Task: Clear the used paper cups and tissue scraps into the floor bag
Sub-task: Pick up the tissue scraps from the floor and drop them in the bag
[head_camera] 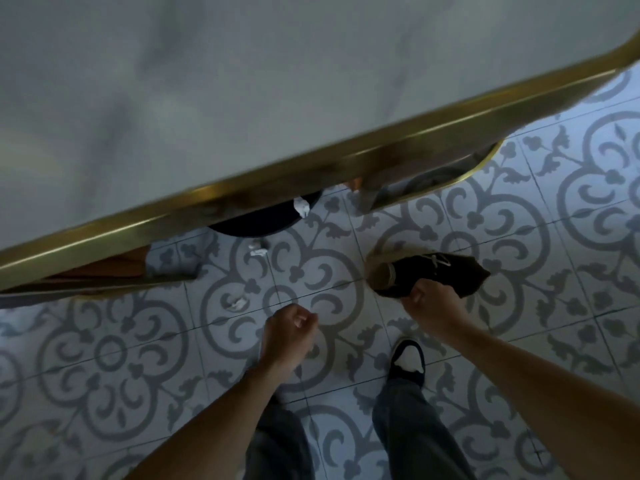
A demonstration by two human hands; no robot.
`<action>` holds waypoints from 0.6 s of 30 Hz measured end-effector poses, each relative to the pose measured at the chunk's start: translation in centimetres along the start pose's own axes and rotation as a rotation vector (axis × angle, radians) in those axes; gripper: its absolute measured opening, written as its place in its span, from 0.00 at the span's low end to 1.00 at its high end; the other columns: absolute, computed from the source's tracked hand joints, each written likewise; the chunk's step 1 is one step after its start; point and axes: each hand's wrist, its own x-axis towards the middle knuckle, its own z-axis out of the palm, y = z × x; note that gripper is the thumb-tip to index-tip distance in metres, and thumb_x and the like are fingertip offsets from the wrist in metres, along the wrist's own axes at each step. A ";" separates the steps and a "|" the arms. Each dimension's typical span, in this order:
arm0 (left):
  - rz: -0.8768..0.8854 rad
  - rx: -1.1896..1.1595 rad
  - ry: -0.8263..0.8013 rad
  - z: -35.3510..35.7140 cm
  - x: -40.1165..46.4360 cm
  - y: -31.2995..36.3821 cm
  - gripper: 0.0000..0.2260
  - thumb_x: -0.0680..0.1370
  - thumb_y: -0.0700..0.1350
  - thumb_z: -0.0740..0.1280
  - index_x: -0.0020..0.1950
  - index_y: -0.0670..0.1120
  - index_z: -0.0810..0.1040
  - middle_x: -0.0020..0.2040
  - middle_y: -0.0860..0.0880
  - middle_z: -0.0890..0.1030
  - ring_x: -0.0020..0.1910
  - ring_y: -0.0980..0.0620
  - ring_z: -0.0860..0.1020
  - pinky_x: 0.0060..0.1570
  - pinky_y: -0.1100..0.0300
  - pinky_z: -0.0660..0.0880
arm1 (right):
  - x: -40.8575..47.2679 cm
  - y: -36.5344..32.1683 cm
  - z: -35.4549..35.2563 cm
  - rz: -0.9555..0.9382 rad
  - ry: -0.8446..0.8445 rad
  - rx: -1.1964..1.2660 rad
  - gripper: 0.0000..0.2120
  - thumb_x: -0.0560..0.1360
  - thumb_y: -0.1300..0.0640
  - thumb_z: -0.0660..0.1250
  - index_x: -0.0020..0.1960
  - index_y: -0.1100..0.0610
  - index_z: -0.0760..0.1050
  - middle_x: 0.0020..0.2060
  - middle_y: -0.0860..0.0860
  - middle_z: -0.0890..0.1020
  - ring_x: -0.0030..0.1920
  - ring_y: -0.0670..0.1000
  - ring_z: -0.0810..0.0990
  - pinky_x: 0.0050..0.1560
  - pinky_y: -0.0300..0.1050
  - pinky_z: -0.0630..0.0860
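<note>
A black bag (440, 271) hangs just above the patterned floor, with my right hand (431, 304) shut on its rim. At the bag's left opening a brownish paper cup (379, 271) shows, blurred. My left hand (291, 325) hovers left of the bag, its fingers curled into a loose fist with nothing visible in it. Tissue scraps lie on the floor: one (238, 302) just ahead of my left hand, another (258, 248) farther off, and a third (301, 206) on the black table base (256, 223).
A pale marble table with a gold rim (311, 161) fills the upper half and overhangs the floor. Gold-framed chairs stand under it at the left (104, 280) and right (450, 183). My shoe (408, 362) and jeans are below the hands.
</note>
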 end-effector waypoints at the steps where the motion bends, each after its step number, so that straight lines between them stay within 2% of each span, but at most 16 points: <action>1: -0.008 0.007 0.020 -1.4 0.0 -1.0 0.08 0.75 0.52 0.70 0.38 0.54 0.76 0.36 0.58 0.80 0.35 0.65 0.78 0.29 0.72 0.68 | -0.2 -1.3 0.6 -0.014 0.007 -0.015 0.04 0.74 0.51 0.66 0.42 0.50 0.74 0.33 0.44 0.76 0.37 0.48 0.77 0.35 0.44 0.74; 3: -0.011 0.018 0.036 -3.6 0.0 -2.8 0.08 0.75 0.52 0.70 0.38 0.55 0.76 0.36 0.58 0.80 0.36 0.64 0.78 0.32 0.68 0.70 | -0.6 -3.5 1.5 -0.037 0.020 -0.021 0.05 0.73 0.52 0.67 0.40 0.49 0.73 0.32 0.43 0.75 0.36 0.47 0.76 0.33 0.41 0.69; 6: 0.027 0.026 0.045 -7.3 0.5 -5.9 0.07 0.75 0.52 0.70 0.39 0.55 0.75 0.37 0.57 0.80 0.38 0.61 0.79 0.36 0.64 0.75 | -1.3 -7.6 3.7 -0.072 0.028 -0.033 0.04 0.74 0.52 0.67 0.42 0.50 0.75 0.35 0.46 0.78 0.38 0.49 0.78 0.35 0.42 0.72; 10: 0.076 0.058 0.104 -10.8 2.3 -9.2 0.07 0.76 0.51 0.70 0.40 0.57 0.74 0.38 0.57 0.79 0.37 0.63 0.78 0.33 0.68 0.71 | -0.5 -12.5 7.0 -0.152 0.044 -0.077 0.03 0.75 0.53 0.66 0.45 0.52 0.76 0.39 0.48 0.81 0.40 0.50 0.80 0.39 0.45 0.78; 13: 0.064 0.075 0.135 -11.9 4.4 -11.6 0.04 0.77 0.51 0.69 0.44 0.53 0.76 0.39 0.55 0.80 0.37 0.61 0.78 0.31 0.68 0.73 | 1.5 -15.1 10.2 -0.290 0.048 -0.137 0.03 0.76 0.52 0.64 0.47 0.51 0.74 0.40 0.48 0.80 0.39 0.47 0.79 0.38 0.43 0.77; 16: 0.049 0.134 0.189 -12.4 7.8 -13.7 0.05 0.77 0.51 0.69 0.43 0.55 0.74 0.39 0.54 0.80 0.35 0.62 0.78 0.29 0.70 0.71 | 5.1 -17.4 13.6 -0.429 0.039 -0.225 0.06 0.76 0.50 0.63 0.41 0.47 0.69 0.37 0.46 0.78 0.37 0.45 0.77 0.37 0.42 0.76; 18: 0.087 0.155 0.220 -12.7 10.9 -14.8 0.06 0.77 0.51 0.68 0.41 0.56 0.74 0.39 0.55 0.80 0.36 0.61 0.78 0.31 0.67 0.74 | 8.1 -18.9 15.6 -0.493 0.034 -0.233 0.09 0.75 0.52 0.63 0.38 0.45 0.66 0.35 0.46 0.77 0.35 0.45 0.76 0.37 0.46 0.79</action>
